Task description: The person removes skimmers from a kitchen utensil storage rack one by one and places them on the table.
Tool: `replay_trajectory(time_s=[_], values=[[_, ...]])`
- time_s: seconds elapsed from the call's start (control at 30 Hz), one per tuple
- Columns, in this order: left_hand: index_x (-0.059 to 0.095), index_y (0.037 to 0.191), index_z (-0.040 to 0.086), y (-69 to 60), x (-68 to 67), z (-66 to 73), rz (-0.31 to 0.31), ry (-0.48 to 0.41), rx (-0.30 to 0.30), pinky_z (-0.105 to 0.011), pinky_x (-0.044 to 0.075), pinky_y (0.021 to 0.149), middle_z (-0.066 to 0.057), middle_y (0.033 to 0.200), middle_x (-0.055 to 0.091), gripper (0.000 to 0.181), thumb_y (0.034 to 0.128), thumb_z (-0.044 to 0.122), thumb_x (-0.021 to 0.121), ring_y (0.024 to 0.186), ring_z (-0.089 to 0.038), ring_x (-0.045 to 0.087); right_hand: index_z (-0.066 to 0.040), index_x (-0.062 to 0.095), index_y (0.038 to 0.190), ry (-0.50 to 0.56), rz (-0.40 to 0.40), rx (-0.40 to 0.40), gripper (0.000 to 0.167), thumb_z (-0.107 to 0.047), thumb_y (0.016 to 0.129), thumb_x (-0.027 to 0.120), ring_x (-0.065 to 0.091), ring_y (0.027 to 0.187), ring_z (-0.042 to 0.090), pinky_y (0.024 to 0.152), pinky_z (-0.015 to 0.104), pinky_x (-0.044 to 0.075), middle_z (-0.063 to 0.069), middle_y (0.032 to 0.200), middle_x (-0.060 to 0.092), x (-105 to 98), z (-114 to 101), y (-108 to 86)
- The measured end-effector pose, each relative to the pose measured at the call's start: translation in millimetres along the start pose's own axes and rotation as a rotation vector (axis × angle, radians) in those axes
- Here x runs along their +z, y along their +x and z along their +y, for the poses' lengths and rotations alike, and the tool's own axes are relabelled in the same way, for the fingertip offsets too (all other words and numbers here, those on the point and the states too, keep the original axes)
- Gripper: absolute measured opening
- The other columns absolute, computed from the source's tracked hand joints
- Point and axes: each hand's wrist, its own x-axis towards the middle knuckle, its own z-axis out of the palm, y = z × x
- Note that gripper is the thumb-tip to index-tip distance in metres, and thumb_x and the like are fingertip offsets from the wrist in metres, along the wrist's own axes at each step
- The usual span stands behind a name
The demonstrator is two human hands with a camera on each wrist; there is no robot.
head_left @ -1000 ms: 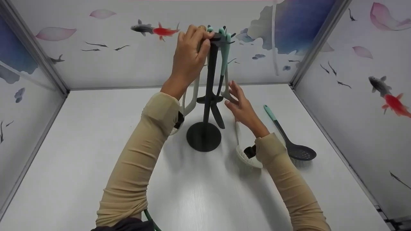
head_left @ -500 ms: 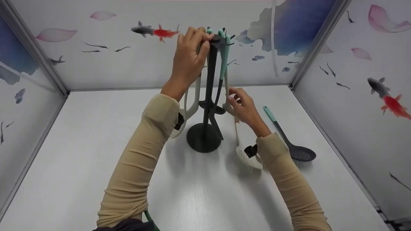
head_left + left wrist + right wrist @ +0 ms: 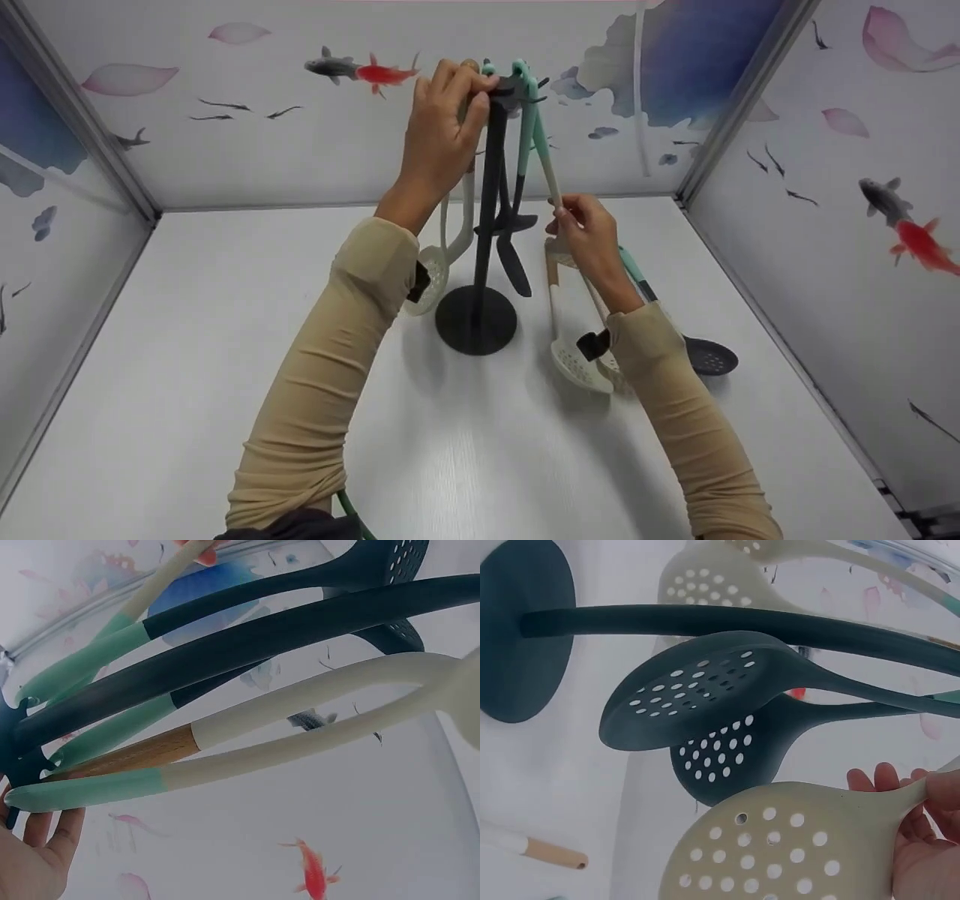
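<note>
My left hand [image 3: 442, 124] grips the top of a black stand [image 3: 487, 187]; in the left wrist view its fingers [image 3: 67, 832] curl beneath the hooks. My right hand [image 3: 596, 244] pinches the shaft of a cream slotted utensil [image 3: 765, 847] close to its head. That utensil's mint handle [image 3: 541, 139] reaches up to the hooks at a slant, tilted out to the right. Black slotted utensils [image 3: 697, 694] with mint handles hang between it and the pole. Cream utensils [image 3: 430, 281] hang on the left side, partly behind my left forearm.
Right of the stand's round base [image 3: 476, 322], a cream slotted spoon [image 3: 581, 367] with a wooden handle lies on the white table [image 3: 225, 375]. Farther right lies a black slotted spoon [image 3: 712, 356], partly behind my right sleeve. Printed walls [image 3: 247, 165] enclose the table.
My right hand has gone from spread fingers to pinching the cream utensil, whose lower part has moved right, away from the pole. The hanging utensils have shifted. My left hand stays at the top.
</note>
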Motion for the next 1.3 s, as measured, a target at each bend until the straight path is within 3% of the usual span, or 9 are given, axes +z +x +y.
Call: replay_trajectory(time_s=[0.23,0.43,0.67,0.83,1.07,1.3], values=[[0.059,0.121,0.012,-0.1,-0.8,-1.2,0.004,-0.006,0.005,-0.024,0.037,0.085,-0.005,0.121,0.051,0.035,0.0959,0.025,0.039,0.104,-0.02,0.039,0.011,0.056,0.113,0.003,0.035,0.019,0.024,-0.002,0.094,0.048,0.062,0.085,0.032,0.079,0.021,0.051,0.02,0.095,0.058,0,-10,1.1],[0.06,0.12,0.013,-0.9,0.8,-1.4,0.001,-0.018,0.005,-0.024,0.038,0.084,-0.005,0.119,0.051,0.035,0.0961,0.025,0.038,0.103,-0.02,0.039,0.008,0.057,0.114,0.079,0.066,0.041,0.024,-0.005,0.095,0.048,0.063,0.081,0.024,0.086,0.031,0.051,0.014,0.092,0.058,-10,-11,0.1],[0.06,0.119,0.011,-1.4,1.0,-2.0,0.009,-0.019,0.018,-0.024,0.038,0.084,-0.006,0.119,0.052,0.034,0.0958,0.025,0.039,0.104,-0.02,0.04,0.006,0.056,0.113,-0.029,0.065,0.083,0.024,-0.007,0.094,0.051,0.06,0.086,0.015,0.076,0.02,0.05,0.012,0.103,0.054,-31,21,-7.3],[0.06,0.12,0.011,-0.7,0.9,-1.3,0.006,-0.01,0.014,-0.024,0.038,0.085,-0.006,0.12,0.052,0.035,0.0953,0.025,0.039,0.104,-0.02,0.04,0.004,0.058,0.113,-0.132,0.058,0.136,0.024,-0.008,0.094,0.051,0.059,0.087,0.015,0.072,0.013,0.046,0.015,0.102,0.061,-49,53,-16.9],[0.06,0.12,0.011,-0.1,0.9,-2.2,0.005,-0.008,0.003,-0.023,0.038,0.086,-0.005,0.122,0.052,0.034,0.0956,0.025,0.039,0.104,-0.02,0.04,0.003,0.058,0.114,-0.23,0.072,0.245,0.024,-0.009,0.095,0.049,0.055,0.087,0.011,0.079,0.019,0.04,0.019,0.103,0.063,-74,92,-22.7],[0.06,0.12,0.011,0.2,0.9,-2.0,0.002,-0.015,0.006,-0.022,0.037,0.087,-0.006,0.123,0.051,0.035,0.0958,0.025,0.04,0.106,-0.02,0.04,0.006,0.058,0.115,-0.4,0.111,0.285,0.026,-0.007,0.095,0.046,0.052,0.088,0.021,0.072,0.026,0.04,0.02,0.103,0.062,-105,118,-26.4]])
